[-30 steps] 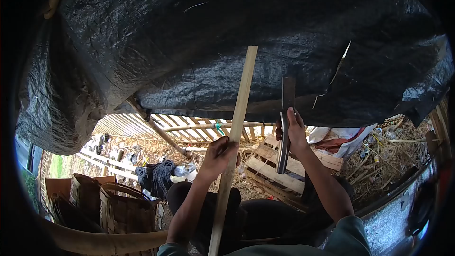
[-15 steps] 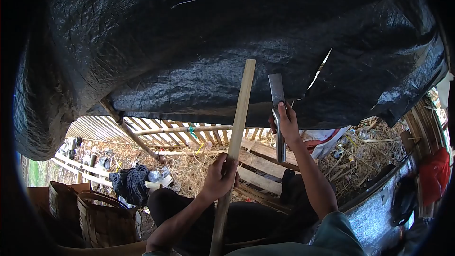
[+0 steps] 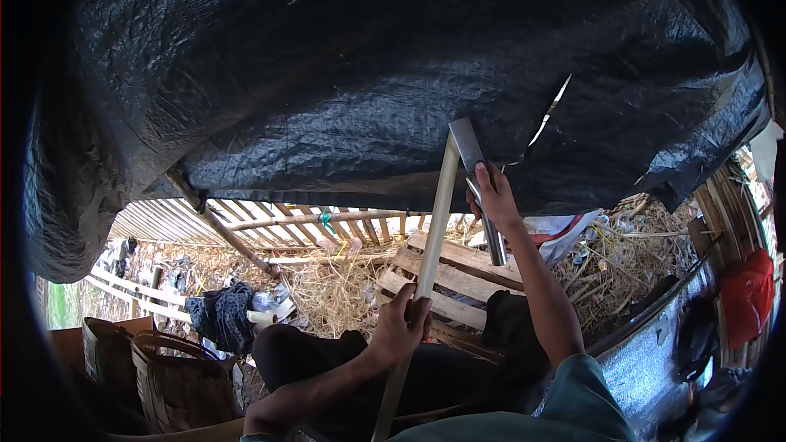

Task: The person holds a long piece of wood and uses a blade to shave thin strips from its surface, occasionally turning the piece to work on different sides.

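In my left hand (image 3: 399, 329) is a long, pale bamboo strip (image 3: 435, 233), gripped around its lower middle. The strip slants upward and its lower end runs down past my lap. My right hand (image 3: 496, 200) is closed around a knife (image 3: 467, 143) with a broad, square-ended steel blade and a shiny tubular metal handle. At the strip's top end, the blade's upper end overlaps it, so the two form a narrow upside-down V. My right thumb lies along the metal near the base of the blade.
A black plastic sheet (image 3: 344, 90) hangs in front. Wooden slats (image 3: 458, 278) and straw (image 3: 319, 303) lie on the ground beyond my knees. Woven baskets (image 3: 176, 385) stand at lower left, a dark cloth (image 3: 221, 315) above them. A red bag (image 3: 747, 295) hangs at right.
The bamboo strip has shifted right with my left hand and its top now meets the blade. The knife has tilted to the left at its upper end.
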The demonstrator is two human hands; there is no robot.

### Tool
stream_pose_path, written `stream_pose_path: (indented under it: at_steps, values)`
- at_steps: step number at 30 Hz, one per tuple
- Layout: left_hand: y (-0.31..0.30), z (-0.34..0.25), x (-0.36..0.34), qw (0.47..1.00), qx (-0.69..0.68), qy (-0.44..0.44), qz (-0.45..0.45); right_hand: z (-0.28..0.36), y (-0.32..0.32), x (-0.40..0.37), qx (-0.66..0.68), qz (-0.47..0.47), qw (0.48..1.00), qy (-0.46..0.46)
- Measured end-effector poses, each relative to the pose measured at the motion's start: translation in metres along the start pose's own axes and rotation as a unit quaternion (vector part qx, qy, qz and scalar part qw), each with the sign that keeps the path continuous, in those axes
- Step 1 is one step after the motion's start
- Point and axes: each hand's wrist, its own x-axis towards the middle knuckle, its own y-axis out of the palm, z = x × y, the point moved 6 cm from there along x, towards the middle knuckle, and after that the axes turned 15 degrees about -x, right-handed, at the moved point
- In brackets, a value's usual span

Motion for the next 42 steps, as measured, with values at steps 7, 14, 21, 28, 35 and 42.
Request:
stream_pose_path:
  at_steps: [7, 14, 21, 28, 35, 42]
  values:
    - [-0.011, 0.005, 0.006, 0.986, -0.117, -0.115, 0.008, 0.008, -0.011, -0.011, -0.208, -0.024, 0.970, -0.122]
    - [-0.014, 0.002, 0.012, 0.979, -0.131, -0.153, 0.007, 0.034, 0.019, -0.060, -0.423, 0.004, 0.865, -0.269]
    - [-0.006, 0.016, 0.023, 0.908, -0.372, -0.188, 0.040, 0.006, 0.020, -0.057, -0.271, 0.134, 0.946, -0.118]
    - [-0.002, 0.003, 0.033, 0.897, -0.376, -0.222, 0.074, -0.011, 0.028, -0.065, -0.206, 0.241, 0.944, -0.096]
    - [-0.018, -0.012, 0.048, 0.952, -0.249, -0.180, -0.016, -0.009, -0.003, -0.045, -0.139, 0.115, 0.982, -0.058]
    - [-0.010, -0.017, 0.062, 0.940, -0.327, -0.099, 0.020, -0.014, -0.018, -0.038, 0.106, 0.015, 0.992, 0.062]
